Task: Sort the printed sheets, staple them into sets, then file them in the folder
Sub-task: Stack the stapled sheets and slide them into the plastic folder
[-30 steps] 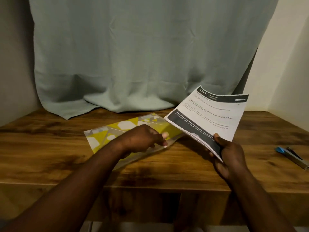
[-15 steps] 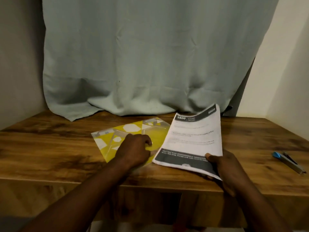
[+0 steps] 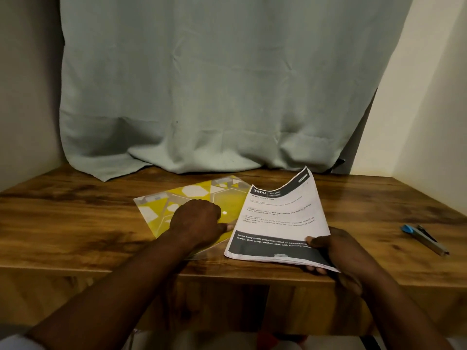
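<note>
A yellow patterned folder (image 3: 192, 195) lies flat on the wooden table (image 3: 75, 223). My left hand (image 3: 197, 221) sits on its right part, fingers curled at the folder's near right edge. A set of printed sheets (image 3: 280, 218) with dark header and footer bands hangs just right of the folder, its far end curling upward. My right hand (image 3: 336, 251) grips the sheets' near right corner, thumb on top and fingers underneath. The sheets' left edge overlaps the folder's right side.
A blue and grey stapler (image 3: 424, 238) lies on the table at the far right. A pale green curtain (image 3: 214, 97) hangs behind and drapes onto the table's back edge. Walls close in on both sides.
My right hand has brought the sheets down and leftward, from raised and tilted to nearly flat beside the folder. My left hand stays on the folder, which has shifted slightly.
</note>
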